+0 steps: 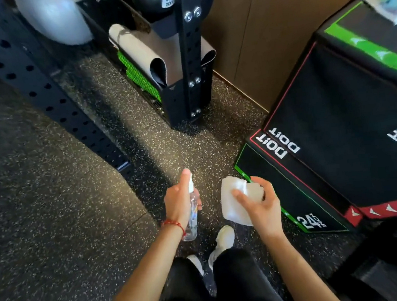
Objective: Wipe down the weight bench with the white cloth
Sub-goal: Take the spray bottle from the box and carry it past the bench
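Observation:
My left hand grips a clear spray bottle with a white nozzle, held upright with the forefinger on top of the nozzle. My right hand holds a folded white cloth, thumb across its front, just right of the bottle. Both hands hover over the speckled rubber floor in front of my legs. No weight bench is clearly in view; a dark padded shape at the bottom right is too dim to identify.
Stacked black plyo boxes with green and red edging stand to the right. A black perforated rack upright with mats and a medicine ball is ahead. A second rack beam runs along the left. My white shoes are below.

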Demonstrator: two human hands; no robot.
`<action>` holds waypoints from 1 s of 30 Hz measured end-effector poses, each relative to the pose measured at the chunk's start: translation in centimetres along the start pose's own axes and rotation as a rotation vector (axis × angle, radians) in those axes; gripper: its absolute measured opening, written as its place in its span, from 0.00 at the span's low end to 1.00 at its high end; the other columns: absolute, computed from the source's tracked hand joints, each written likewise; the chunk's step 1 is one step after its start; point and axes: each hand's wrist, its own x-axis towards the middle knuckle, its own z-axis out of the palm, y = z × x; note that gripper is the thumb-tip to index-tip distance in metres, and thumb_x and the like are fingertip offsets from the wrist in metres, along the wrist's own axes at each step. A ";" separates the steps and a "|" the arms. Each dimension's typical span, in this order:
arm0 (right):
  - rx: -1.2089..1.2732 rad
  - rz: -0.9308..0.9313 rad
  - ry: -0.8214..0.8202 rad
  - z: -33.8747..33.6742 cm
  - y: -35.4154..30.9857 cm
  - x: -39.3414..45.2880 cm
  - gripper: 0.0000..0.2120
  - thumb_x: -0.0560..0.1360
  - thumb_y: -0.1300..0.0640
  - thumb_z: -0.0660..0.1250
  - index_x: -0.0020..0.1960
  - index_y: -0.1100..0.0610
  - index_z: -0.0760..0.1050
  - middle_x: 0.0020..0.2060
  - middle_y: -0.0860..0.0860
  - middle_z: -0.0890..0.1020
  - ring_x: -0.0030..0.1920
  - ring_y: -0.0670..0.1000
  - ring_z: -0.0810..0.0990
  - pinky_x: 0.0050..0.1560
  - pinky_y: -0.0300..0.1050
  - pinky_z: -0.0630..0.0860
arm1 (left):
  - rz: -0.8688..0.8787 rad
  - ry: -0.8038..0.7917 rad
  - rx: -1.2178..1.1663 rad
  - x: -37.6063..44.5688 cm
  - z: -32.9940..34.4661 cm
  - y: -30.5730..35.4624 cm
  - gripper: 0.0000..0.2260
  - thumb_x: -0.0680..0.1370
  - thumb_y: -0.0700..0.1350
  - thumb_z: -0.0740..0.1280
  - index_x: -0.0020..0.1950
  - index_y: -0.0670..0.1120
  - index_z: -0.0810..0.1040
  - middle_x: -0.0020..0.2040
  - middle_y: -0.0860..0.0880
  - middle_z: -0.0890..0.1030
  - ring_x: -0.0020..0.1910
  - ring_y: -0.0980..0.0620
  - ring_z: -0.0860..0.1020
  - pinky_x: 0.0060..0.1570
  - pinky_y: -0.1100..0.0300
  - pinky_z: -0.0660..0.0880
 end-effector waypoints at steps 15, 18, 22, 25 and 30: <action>0.102 0.030 0.313 -9.0 -5.1 16.2 0.22 0.66 0.50 0.75 0.57 0.48 0.72 0.50 0.41 0.76 0.53 0.48 0.75 0.55 0.52 0.75 | 0.097 -0.231 0.133 10.4 17.6 12.5 0.33 0.64 0.73 0.54 0.29 0.43 0.75 0.24 0.46 0.78 0.24 0.48 0.77 0.28 0.60 0.73; 0.126 0.046 0.401 -10.9 -6.1 18.5 0.22 0.66 0.50 0.74 0.58 0.47 0.72 0.52 0.43 0.76 0.54 0.48 0.75 0.56 0.51 0.74 | 0.115 -0.311 0.106 11.5 21.0 15.2 0.34 0.62 0.73 0.55 0.29 0.41 0.74 0.24 0.45 0.76 0.23 0.48 0.76 0.27 0.61 0.73; 0.156 0.051 0.514 -12.9 -7.7 21.5 0.22 0.65 0.49 0.74 0.57 0.46 0.72 0.49 0.41 0.76 0.50 0.44 0.75 0.48 0.41 0.73 | 0.162 -0.439 0.104 13.2 25.5 18.9 0.33 0.64 0.71 0.55 0.28 0.39 0.73 0.23 0.45 0.74 0.24 0.47 0.74 0.30 0.59 0.71; 0.170 0.047 0.585 -14.2 -9.3 24.0 0.22 0.64 0.49 0.74 0.56 0.46 0.73 0.45 0.39 0.75 0.46 0.40 0.75 0.41 0.35 0.70 | 0.199 -0.513 0.059 14.8 28.7 21.8 0.31 0.68 0.67 0.56 0.25 0.39 0.72 0.20 0.46 0.73 0.23 0.48 0.74 0.26 0.63 0.70; 0.200 0.038 0.714 -16.3 -12.3 28.1 0.21 0.64 0.50 0.75 0.55 0.46 0.74 0.44 0.40 0.76 0.44 0.40 0.75 0.43 0.34 0.71 | 0.304 -0.698 -0.012 16.6 33.4 27.1 0.33 0.73 0.61 0.54 0.25 0.32 0.70 0.18 0.43 0.69 0.20 0.49 0.71 0.23 0.66 0.67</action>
